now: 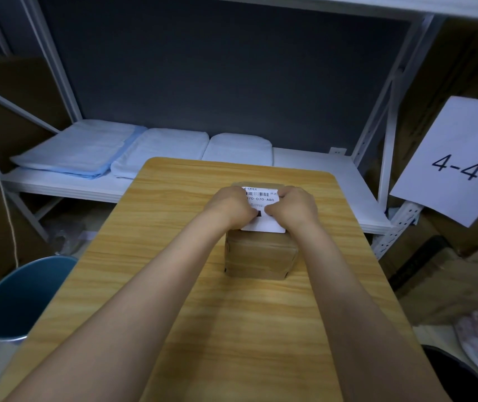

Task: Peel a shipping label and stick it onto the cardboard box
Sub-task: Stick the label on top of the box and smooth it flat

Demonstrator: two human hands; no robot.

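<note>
A small brown cardboard box (261, 256) stands on the wooden table (174, 285), a little past its middle. A white shipping label (264, 224) with a barcode and black print lies on the box's top, its near edge reaching the front rim. My left hand (229, 207) covers the label's left side and my right hand (293, 207) covers its right side. Both have curled fingers, and the thumbs nearly meet over the label's middle. The fingertips are hidden, so I cannot see whether the label is stuck flat.
A white metal shelf (304, 169) behind the table carries folded white and blue cloths (92, 152). A blue bin (20, 297) stands at the table's left. A paper sign reading 4-4 (455, 163) hangs at the right, with cardboard boxes (449, 256) below it.
</note>
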